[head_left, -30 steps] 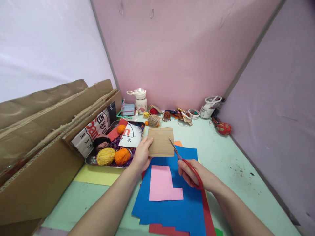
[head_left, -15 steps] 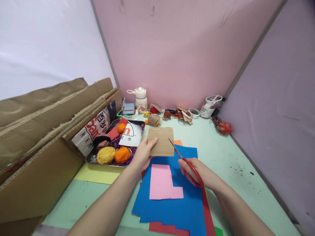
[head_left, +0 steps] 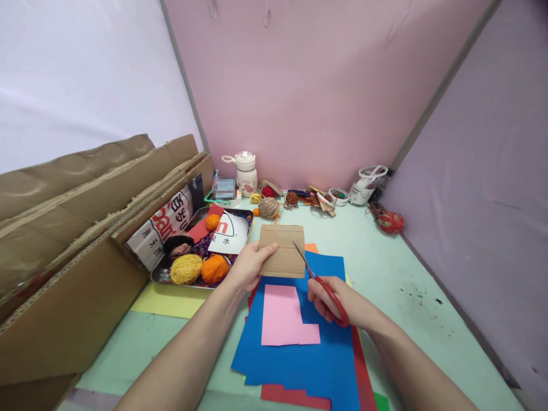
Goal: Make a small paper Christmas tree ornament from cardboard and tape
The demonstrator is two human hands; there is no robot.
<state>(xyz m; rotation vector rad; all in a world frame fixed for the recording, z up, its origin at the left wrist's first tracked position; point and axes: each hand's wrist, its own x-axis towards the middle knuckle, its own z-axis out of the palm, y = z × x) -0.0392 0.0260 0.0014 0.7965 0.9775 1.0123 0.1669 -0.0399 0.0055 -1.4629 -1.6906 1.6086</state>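
My left hand (head_left: 250,264) grips a square piece of cardboard (head_left: 284,258) by its left edge, thumb on the face turned to me. In my right hand (head_left: 331,299) is a pair of scissors (head_left: 329,290) with red handles. The blades look closed, and their tip overlaps the right part of the cardboard in view; whether it touches cannot be told. Below both hands lies a blue sheet (head_left: 295,365) with a stepped lower edge. An L-shaped pink piece of paper (head_left: 280,317) rests on it.
To the left, a tray (head_left: 184,283) holds yellow and orange yarn balls, beside tall cardboard panels (head_left: 85,297). Along the back stand a white bottle (head_left: 246,176), yarn, tape rolls and a white jar (head_left: 360,191). Red wrapped yarn (head_left: 389,221) sits at the right wall.
The cardboard has come slightly down and right with my left hand. My right hand and the scissors have shifted slightly left.
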